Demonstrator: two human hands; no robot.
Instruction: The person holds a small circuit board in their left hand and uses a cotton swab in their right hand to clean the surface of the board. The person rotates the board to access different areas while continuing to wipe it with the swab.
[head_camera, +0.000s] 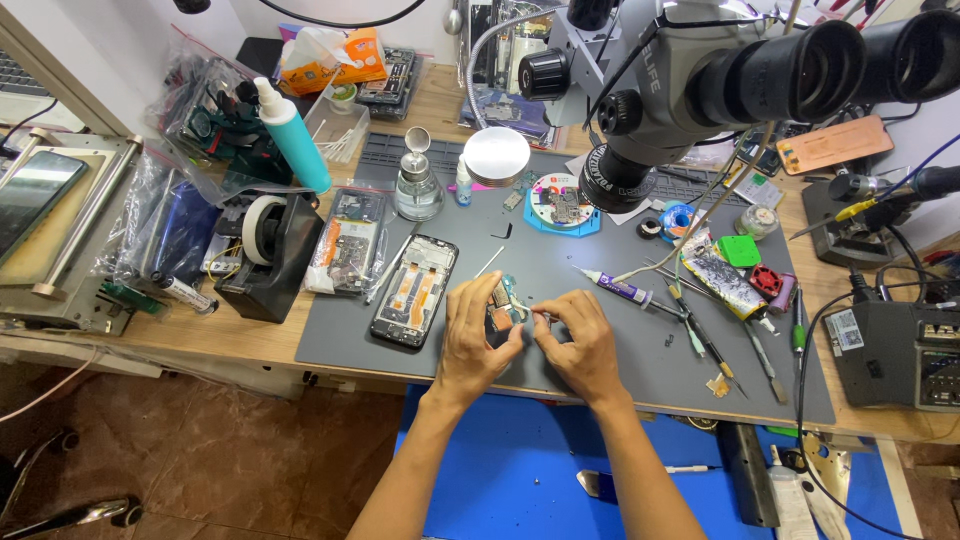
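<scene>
A small circuit board (503, 303) sits on the grey mat (600, 370) at the desk's near edge, pinched by the left hand (478, 335). The right hand (578, 340) closes its fingers on a thin tool at the board, so fine part work seems underway, calling for steadiness. A clear plastic bag (345, 240) holds phone parts; a glass bottle (418, 185) holds clear liquid.

Both forearms are bare, with no sleeves in sight. The left hand (473, 335) and the right hand (578, 345) wear no gloves, rings, watch or wristband; fingernails are short.
</scene>
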